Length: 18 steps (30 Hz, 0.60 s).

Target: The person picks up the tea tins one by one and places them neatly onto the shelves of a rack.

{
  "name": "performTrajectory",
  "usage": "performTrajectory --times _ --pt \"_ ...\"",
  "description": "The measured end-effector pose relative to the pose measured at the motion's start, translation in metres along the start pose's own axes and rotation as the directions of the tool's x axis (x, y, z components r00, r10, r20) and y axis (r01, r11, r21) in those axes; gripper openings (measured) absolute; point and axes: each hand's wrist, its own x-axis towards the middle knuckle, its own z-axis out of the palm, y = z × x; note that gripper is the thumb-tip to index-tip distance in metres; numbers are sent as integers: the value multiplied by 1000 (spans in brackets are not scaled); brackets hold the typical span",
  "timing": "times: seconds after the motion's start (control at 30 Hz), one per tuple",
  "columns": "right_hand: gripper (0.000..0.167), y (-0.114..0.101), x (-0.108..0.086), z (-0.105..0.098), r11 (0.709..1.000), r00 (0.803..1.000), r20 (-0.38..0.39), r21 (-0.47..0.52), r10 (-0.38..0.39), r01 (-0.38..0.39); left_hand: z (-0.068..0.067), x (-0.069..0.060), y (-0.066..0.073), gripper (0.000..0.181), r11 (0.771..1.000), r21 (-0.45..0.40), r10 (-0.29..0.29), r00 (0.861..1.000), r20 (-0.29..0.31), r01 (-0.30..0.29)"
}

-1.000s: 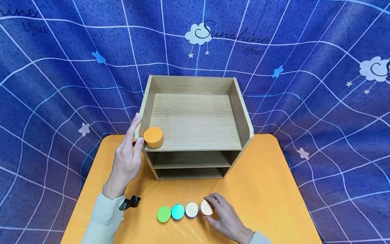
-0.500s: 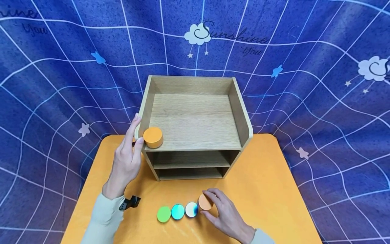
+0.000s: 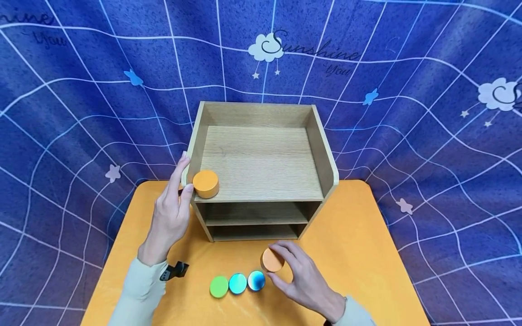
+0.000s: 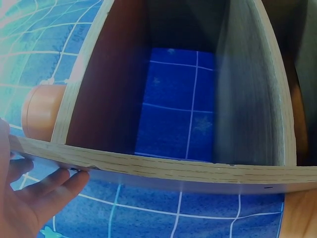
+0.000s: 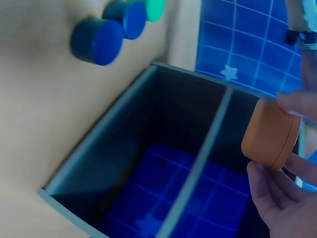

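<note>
My left hand holds the left side panel of a wooden shelf unit, fingers along its outer face and thumb at the front edge. Close to that thumb, a round orange tub stands in the top tray's front left corner. My right hand pinches a second, paler orange tub between thumb and fingers, in front of the unit. In the right wrist view this tub shows its lidded side. Left of it, a green tub, a cyan tub and a blue tub form a row.
An orange-covered table bears everything. Two shelf compartments face forward below the top tray. Behind and around hangs a blue curtain with white grid lines, clouds and stars.
My right hand has lifted the paler orange tub from the row's right end and carried it slightly left and towards the unit. My left hand has stayed in place.
</note>
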Motion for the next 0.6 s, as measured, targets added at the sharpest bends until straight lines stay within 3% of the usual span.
performTrajectory --times 0.6 --pt "65 -11 66 -39 990 990 -95 81 -104 111 1 0 -2 63 999 22 27 1000 -7 -27"
